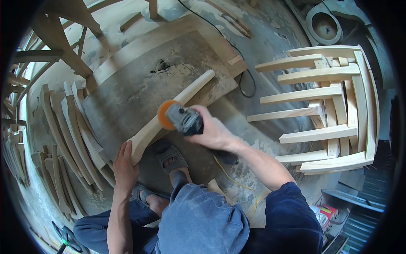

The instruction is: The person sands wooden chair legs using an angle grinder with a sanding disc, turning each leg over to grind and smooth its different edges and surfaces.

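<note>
A long, shaped wooden leg [146, 134] lies slanted across a worn board [127, 101], its wider end towards me. My left hand [125, 164] grips that near end, fingers along its side. In my right hand [210, 132] is an angle grinder [184, 119] with an orange disc [168, 114]. The disc sits over the middle of the leg; whether it touches the wood, I cannot tell. My palm covers part of the grinder's body.
Several curved wooden pieces [78, 127] lean in a row at the left. Stacked wooden frames [334, 110] stand at the right. A black cable [242, 55] runs along the far side, and a yellow cord [237, 176] lies near my feet. Larger wooden furniture parts [63, 42] rise at the far left.
</note>
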### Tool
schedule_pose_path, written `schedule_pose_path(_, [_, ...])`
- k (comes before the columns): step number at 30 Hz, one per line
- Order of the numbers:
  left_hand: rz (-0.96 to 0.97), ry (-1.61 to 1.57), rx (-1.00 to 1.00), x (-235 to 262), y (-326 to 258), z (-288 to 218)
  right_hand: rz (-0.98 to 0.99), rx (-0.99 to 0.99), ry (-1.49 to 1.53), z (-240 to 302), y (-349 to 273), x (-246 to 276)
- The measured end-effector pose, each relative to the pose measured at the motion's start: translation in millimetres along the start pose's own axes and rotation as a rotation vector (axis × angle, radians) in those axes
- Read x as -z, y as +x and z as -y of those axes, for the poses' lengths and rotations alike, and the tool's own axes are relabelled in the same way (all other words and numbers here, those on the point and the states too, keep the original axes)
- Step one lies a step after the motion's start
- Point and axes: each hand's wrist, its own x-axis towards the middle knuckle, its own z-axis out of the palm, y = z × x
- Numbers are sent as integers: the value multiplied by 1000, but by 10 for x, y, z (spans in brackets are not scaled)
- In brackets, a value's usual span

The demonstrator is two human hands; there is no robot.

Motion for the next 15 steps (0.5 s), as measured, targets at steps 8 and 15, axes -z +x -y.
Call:
schedule_pose_path(8, [-96, 125, 11, -188, -106, -74, -337, -223, 216, -316, 564, 1270])
schedule_pose_path(15, [-21, -62, 71, 70, 171, 124, -148, -67, -3, -134, 151, 234])
